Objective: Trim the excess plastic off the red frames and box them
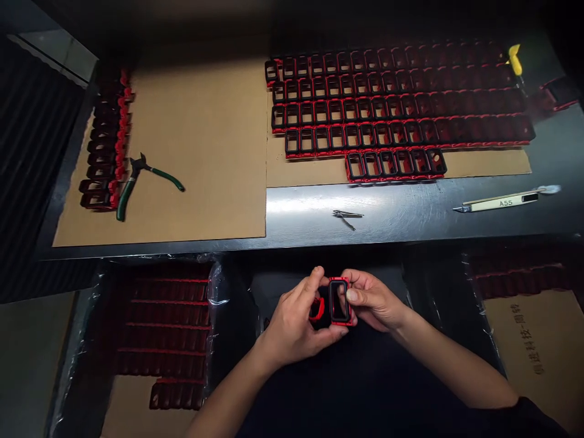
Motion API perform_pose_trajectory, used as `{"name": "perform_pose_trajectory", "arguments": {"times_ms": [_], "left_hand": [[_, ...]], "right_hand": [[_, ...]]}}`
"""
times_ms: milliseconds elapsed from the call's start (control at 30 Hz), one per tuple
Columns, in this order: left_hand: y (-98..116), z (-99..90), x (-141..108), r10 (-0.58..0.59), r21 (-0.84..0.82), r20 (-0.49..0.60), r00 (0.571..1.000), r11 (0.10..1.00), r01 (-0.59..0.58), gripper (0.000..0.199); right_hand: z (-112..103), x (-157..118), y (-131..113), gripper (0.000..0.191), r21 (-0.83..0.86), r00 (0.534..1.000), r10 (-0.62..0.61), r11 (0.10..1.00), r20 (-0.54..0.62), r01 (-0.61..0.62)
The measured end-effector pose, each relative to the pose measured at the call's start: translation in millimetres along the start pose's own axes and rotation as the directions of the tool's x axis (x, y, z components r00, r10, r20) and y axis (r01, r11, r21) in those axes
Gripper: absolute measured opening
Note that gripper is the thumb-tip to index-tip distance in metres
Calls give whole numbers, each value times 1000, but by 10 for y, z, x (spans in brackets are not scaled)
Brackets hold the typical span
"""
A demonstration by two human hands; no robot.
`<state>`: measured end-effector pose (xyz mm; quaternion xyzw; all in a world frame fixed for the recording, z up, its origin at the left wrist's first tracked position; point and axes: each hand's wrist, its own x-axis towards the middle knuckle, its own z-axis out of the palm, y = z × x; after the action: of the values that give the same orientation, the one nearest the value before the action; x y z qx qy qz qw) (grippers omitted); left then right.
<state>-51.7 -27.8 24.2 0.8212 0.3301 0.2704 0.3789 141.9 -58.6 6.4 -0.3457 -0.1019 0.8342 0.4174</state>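
Note:
Low in the middle, in front of the bench edge, both hands meet around a small red and black rectangular frame (pixel 333 302) with an open centre. My left hand (pixel 292 319) is closed about its left and lower side, thumb up. A second red and black piece (pixel 316 309) sits in the left palm, partly hidden by the fingers. My right hand (pixel 376 302) pinches the frame's right edge between thumb and fingers.
Rows of similar frames (pixel 335 135) cover cardboard (pixel 205 134) on the bench. Green-handled cutters (pixel 126 193), thin metal bits (pixel 347 215), a utility knife (pixel 499 202) and a yellow-handled tool (pixel 515 62) lie around. Lined boxes stand below: left box frames (pixel 177 395), right box cardboard (pixel 538 347).

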Motion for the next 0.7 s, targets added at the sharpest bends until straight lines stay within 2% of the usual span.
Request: {"name": "perform_pose_trajectory", "arguments": {"times_ms": [133,333,367,400,433,467,500,533,567,600,633,700], "left_hand": [[11,24,7,-50,-28,63,997,998,52,83],[-32,33,14,-41,-93,37,998,995,44,79],[-44,28,10,-50,-110,30,998,992,53,79],[-56,21,5,-67,-132,21,998,989,69,78],[-66,13,2,-88,-158,10,996,983,88,77],[-74,4,0,-110,-186,-1,994,977,108,77],[-79,-4,-1,-128,-213,-13,992,969,122,76],[-79,-11,0,-138,-233,-24,990,964,129,76],[-75,-15,2,-140,-243,-30,990,962,129,76],[-66,-18,3,-134,-242,-31,990,962,122,76],[-52,-20,4,-125,-233,-29,992,966,115,77],[-17,-27,2,-123,-208,-38,992,972,113,79]], "right_hand": [[31,21,-9,44,-143,999,-16,990,-36,11],[88,-16,-81,42,-365,999,-20,931,-51,0],[99,-38,-122,41,-436,998,-51,900,-38,30],[104,-57,-177,40,-531,990,-135,842,-37,95],[102,-67,-245,37,-649,961,-273,739,-44,180],[90,-62,-327,33,-778,889,-456,573,-42,258],[67,-38,-417,27,-891,768,-640,356,-12,283],[35,6,-513,24,-963,625,-779,127,51,237],[-5,65,-608,25,-987,513,-848,-69,135,146],[-49,131,-697,29,-976,465,-860,-210,210,51],[-90,193,-773,30,-951,465,-844,-309,266,-17],[-145,256,-874,24,-909,494,-802,-412,335,-52]]}}
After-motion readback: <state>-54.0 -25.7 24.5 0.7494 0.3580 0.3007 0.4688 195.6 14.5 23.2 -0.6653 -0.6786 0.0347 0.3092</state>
